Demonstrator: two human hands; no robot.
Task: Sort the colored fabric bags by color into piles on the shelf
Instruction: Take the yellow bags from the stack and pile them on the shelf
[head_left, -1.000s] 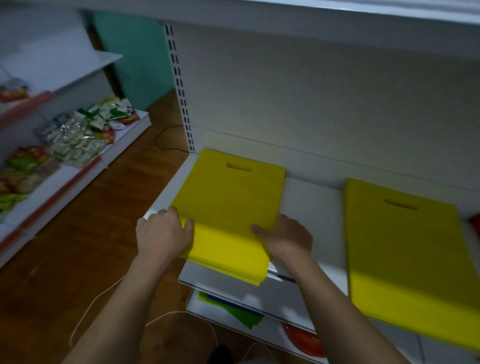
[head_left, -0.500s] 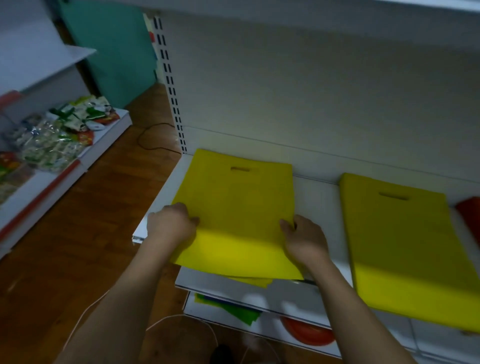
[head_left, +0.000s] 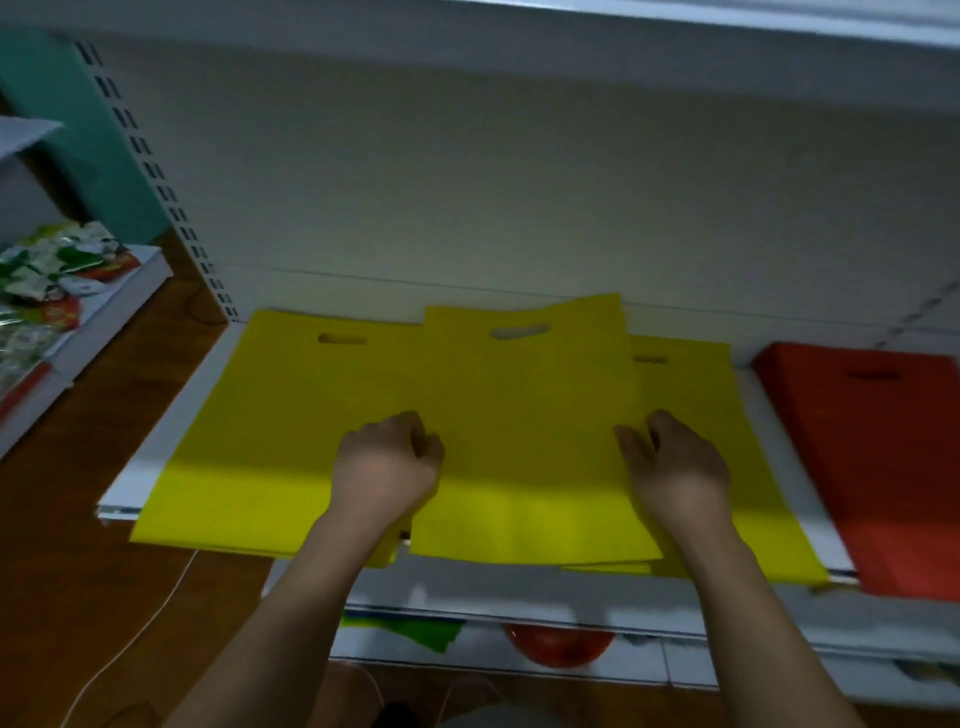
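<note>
the white shelf (head_left: 171, 447) carries a left yellow pile (head_left: 280, 426), a right yellow pile (head_left: 727, 431) and a red pile (head_left: 878, 457). a yellow bag (head_left: 530, 441) is held between both: left hand (head_left: 387, 467) curls round its left edge, right hand (head_left: 672, 465) pinches its right edge.

Matt, smooth cloth is seen in the yellow bag (head_left: 524, 441) gripped between the left hand (head_left: 387, 462) and right hand (head_left: 670, 462). Same matt fabric in the red bag (head_left: 878, 467) right of the right hand. White painted metal shelf (head_left: 156, 467), faint sheen. Glossy wood floor (head_left: 78, 571) left of the left hand.
</note>
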